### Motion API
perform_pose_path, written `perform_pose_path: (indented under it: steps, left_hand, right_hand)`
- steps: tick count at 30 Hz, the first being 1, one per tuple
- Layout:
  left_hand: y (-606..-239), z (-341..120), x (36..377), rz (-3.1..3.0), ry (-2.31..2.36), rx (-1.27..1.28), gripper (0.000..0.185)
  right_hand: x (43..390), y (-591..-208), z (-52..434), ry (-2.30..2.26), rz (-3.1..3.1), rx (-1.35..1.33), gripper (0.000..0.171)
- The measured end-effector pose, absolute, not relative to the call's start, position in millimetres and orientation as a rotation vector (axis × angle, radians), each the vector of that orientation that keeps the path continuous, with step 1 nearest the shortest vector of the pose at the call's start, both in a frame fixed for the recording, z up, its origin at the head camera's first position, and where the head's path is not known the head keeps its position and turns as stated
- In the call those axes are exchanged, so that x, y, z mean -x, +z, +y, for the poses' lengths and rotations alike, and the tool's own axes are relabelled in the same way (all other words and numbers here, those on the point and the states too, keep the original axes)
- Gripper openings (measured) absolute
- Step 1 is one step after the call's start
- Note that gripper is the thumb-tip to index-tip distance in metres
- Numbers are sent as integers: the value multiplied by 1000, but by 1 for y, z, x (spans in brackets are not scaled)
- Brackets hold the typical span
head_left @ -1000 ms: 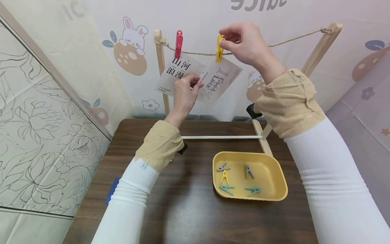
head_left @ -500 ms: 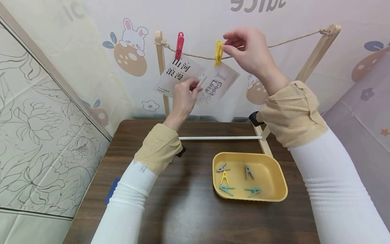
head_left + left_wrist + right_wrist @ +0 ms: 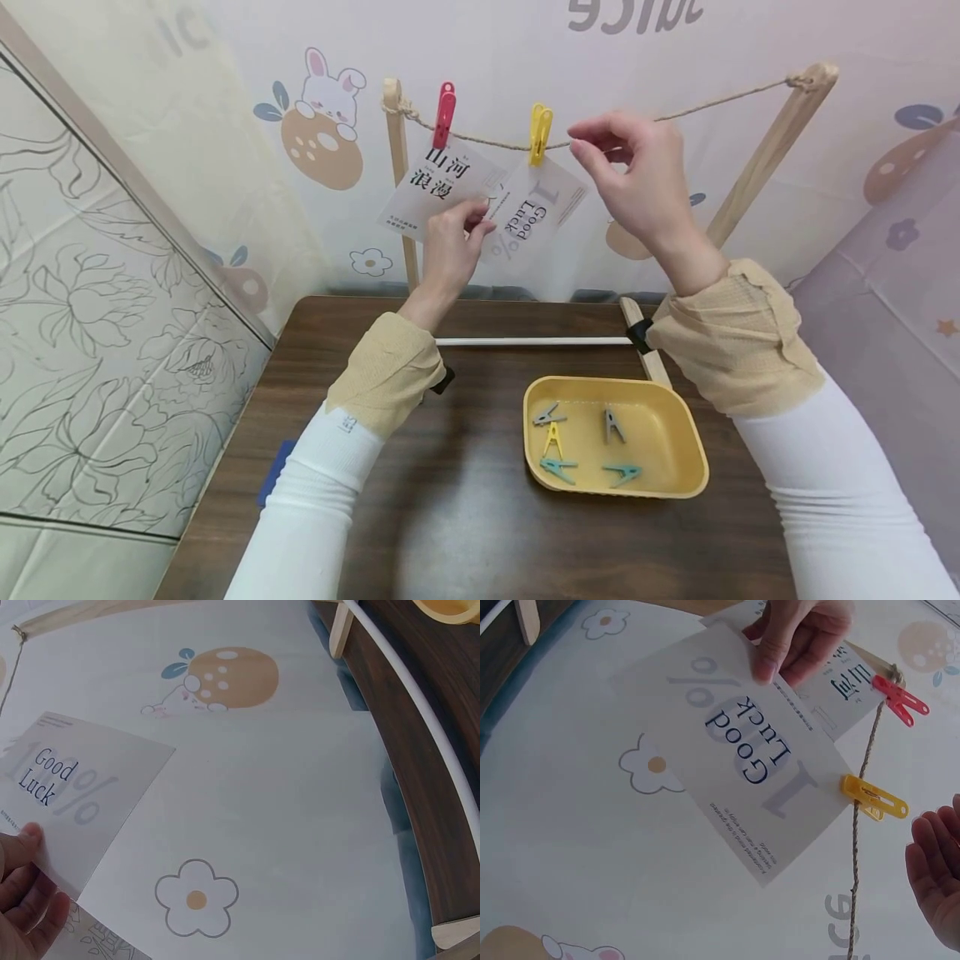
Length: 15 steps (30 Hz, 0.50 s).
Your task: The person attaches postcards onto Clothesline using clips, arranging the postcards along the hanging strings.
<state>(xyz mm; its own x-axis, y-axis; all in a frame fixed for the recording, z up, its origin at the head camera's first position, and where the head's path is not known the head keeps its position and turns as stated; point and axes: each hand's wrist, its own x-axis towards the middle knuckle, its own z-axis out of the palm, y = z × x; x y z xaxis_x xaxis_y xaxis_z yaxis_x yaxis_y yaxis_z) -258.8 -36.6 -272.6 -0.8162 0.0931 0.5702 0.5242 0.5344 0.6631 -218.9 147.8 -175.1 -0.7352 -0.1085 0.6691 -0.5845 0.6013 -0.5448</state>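
- "Good Luck" card [image 3: 534,218] hanging on twine line [image 3: 712,102], clipped by yellow peg [image 3: 538,132], just right of red-pegged card [image 3: 438,185].
- Left hand [image 3: 450,247] pinching card's lower left edge, thumb on front.
- Right hand [image 3: 637,179] off the peg, just right of it, fingers loosely curled, holding nothing.
- Yellow tray [image 3: 688,433] with spare pegs on table [image 3: 465,517], below the line.

The left hand [image 3: 22,900] is cut off by the left wrist picture's corner. Small print on the pale "Good Luck" paper card [image 3: 534,215] is unreadable.
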Motion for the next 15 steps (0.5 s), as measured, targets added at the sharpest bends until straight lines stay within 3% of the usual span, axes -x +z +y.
perform_pose_path:
  steps: [15]
  left_hand:
    - [-284,-54,251,-2236,-1143,456,19]
  right_hand:
    - [185,-212,158,955,-2226,-653,14]
